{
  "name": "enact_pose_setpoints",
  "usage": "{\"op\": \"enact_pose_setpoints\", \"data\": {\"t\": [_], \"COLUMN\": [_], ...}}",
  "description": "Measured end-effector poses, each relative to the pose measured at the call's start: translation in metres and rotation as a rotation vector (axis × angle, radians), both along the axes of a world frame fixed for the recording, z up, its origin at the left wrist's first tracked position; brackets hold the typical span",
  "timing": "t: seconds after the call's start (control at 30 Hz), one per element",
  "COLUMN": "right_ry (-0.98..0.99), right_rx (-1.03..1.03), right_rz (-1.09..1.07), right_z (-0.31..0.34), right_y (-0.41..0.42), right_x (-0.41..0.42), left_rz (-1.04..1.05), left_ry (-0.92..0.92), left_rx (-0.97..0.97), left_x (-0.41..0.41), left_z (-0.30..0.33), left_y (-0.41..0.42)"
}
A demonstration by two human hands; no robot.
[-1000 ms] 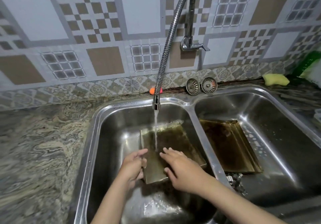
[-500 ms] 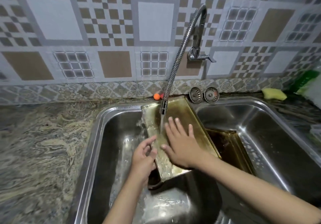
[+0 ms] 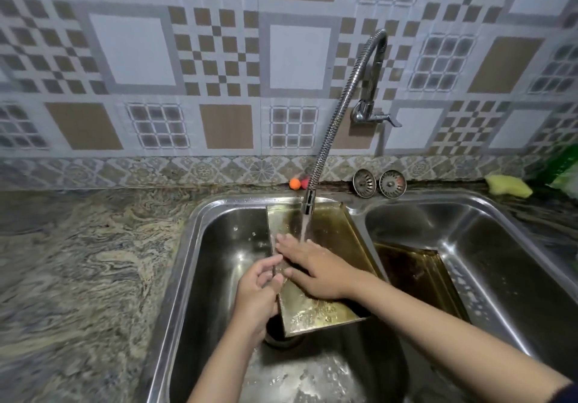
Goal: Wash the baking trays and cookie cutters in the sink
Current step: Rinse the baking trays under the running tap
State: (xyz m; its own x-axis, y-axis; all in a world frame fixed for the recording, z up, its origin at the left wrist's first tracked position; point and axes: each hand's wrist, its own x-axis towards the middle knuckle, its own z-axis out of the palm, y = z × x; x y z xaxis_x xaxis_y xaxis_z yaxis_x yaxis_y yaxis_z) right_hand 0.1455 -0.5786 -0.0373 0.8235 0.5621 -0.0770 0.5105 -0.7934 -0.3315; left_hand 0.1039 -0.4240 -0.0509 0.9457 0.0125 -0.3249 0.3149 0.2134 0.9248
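I see a double sink (image 3: pixel 200 215). In its left basin a tray (image 3: pixel 331 240) stands tilted, far edge propped at the back rim, near edge low over the drain. Water from the tap (image 3: pixel 308 205) lands on it beside my right hand (image 3: pixel 316 265), which lies flat on the tray face with fingers straight. My left hand (image 3: pixel 256 290) grips the tray's left edge, fingers curled round it. The right basin holds more trays (image 3: pixel 416 277), stacked and leaning against the divider. Two strainers (image 3: pixel 378 183) stand at the back ledge, a sponge (image 3: pixel 508 185) to their right. The counter (image 3: pixel 78 262) lies left of the sink.
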Motion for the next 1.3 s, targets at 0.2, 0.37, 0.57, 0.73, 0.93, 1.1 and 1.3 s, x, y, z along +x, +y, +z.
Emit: {"op": "enact_pose_setpoints", "data": {"t": [0.2, 0.37, 0.57, 0.73, 0.93, 1.1, 1.3], "right_ry": [0.008, 0.020, -0.024, -0.066, -0.090, 0.074, -0.150], "right_rx": [-0.060, -0.061, 0.006, 0.038, 0.005, 0.091, 0.282], "right_rz": [-0.456, 0.024, -0.560, -0.072, -0.492, 0.066, -0.318], "right_z": [0.003, 0.005, 0.004, 0.003, 0.011, 0.020, 0.026], "right_y": [-0.016, -0.011, -0.004, 0.013, 0.009, 0.026, -0.022], "right_x": [0.023, -0.026, 0.005, -0.032, 0.014, -0.031, -0.024], "left_rz": [-0.050, 0.052, -0.009, 0.139, 0.033, 0.159, 0.214], "left_ry": [-0.052, -0.020, -0.083, -0.096, -0.151, -0.104, -0.053], "left_rx": [0.061, 0.000, 0.054, 0.028, 0.092, 0.043, 0.145], "left_x": [-0.009, -0.005, -0.017, -0.009, -0.019, -0.007, -0.004], "left_z": [-0.005, 0.000, -0.003, -0.001, -0.001, 0.000, -0.011], "left_y": [-0.003, 0.010, -0.007, 0.003, 0.001, 0.019, 0.053]}}
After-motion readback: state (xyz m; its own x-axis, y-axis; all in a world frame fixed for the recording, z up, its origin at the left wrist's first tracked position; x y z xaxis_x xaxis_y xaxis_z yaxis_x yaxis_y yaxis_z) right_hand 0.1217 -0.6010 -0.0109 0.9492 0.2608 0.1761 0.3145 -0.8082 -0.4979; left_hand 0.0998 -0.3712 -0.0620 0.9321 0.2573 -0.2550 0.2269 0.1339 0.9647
